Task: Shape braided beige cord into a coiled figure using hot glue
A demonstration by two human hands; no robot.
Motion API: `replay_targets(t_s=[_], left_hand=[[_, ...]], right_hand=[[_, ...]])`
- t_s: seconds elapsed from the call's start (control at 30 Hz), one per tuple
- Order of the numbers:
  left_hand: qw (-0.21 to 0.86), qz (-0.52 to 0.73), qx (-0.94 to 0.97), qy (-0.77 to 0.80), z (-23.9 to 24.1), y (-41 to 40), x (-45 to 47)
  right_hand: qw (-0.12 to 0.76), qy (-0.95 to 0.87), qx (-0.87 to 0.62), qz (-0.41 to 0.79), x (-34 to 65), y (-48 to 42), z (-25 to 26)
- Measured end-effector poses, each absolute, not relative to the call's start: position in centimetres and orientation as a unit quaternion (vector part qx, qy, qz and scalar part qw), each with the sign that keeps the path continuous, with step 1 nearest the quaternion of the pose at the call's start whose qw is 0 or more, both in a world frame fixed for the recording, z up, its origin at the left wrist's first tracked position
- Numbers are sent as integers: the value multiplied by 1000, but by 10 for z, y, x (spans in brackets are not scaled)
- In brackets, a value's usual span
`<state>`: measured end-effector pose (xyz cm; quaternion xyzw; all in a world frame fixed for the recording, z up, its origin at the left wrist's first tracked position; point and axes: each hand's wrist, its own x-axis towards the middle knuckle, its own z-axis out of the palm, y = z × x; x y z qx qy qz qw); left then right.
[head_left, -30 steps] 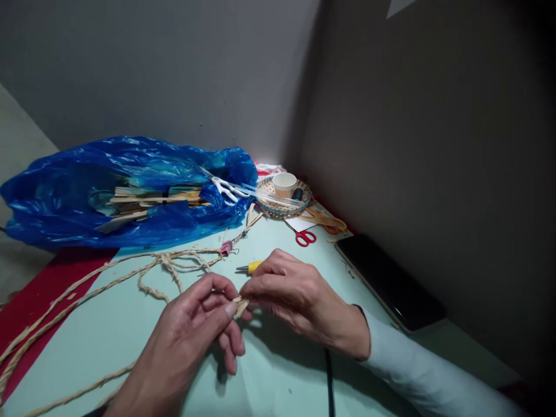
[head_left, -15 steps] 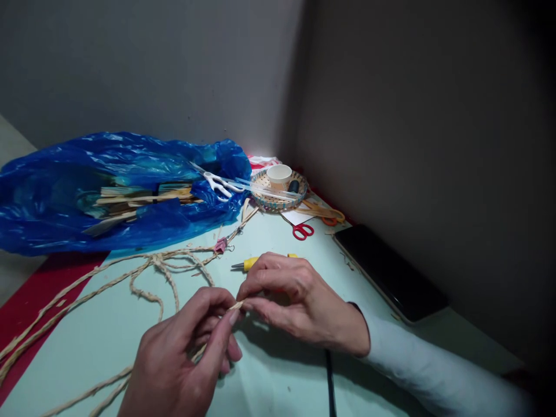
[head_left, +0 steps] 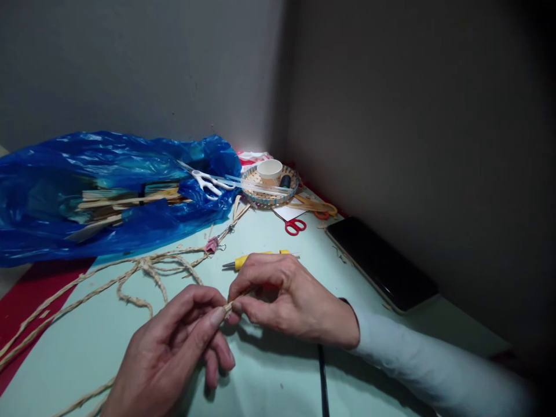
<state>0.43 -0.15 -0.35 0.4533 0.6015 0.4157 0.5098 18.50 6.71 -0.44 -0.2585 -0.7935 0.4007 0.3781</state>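
Note:
Between thumb and forefinger, my left hand (head_left: 174, 344) pinches a pale straw cord (head_left: 228, 308). My right hand (head_left: 286, 298) grips the same cord just to the right, its fingertips nearly touching the left ones. Most of the held piece is hidden by my fingers. Twisted straw rope (head_left: 93, 292) lies in loops on the table to the left, knotted near the middle. A pink binder clip (head_left: 211, 245) grips the strands farther back. Partly behind my right hand lies a yellow-handled tool (head_left: 240, 262) with a dark pointed tip.
A blue plastic bag (head_left: 130, 156) holding straw bundles (head_left: 130, 200) fills the back left, with white scissors (head_left: 207, 182) on it. In the corner, a woven basket (head_left: 266, 201) holds a cup (head_left: 270, 169). Red scissors (head_left: 296, 226) and a black phone (head_left: 382, 263) lie to the right.
The camera view has shifted, so everything sits slightly farther left. My left hand's lower fingers have uncurled a little, while both hands keep pinching the cord.

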Motion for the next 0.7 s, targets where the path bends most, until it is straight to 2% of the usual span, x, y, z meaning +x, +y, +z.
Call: replay_targets(t_s=[0.23, 0.57, 0.7], left_hand=[[606, 375, 412, 568, -2, 8, 0], [636, 366, 398, 550, -7, 12, -2], [652, 341, 389, 555, -7, 11, -2]], right_hand=[[365, -813, -235, 388, 187, 69, -10], [345, -859, -185, 330, 189, 70, -13], [345, -842, -201, 362, 191, 73, -10]])
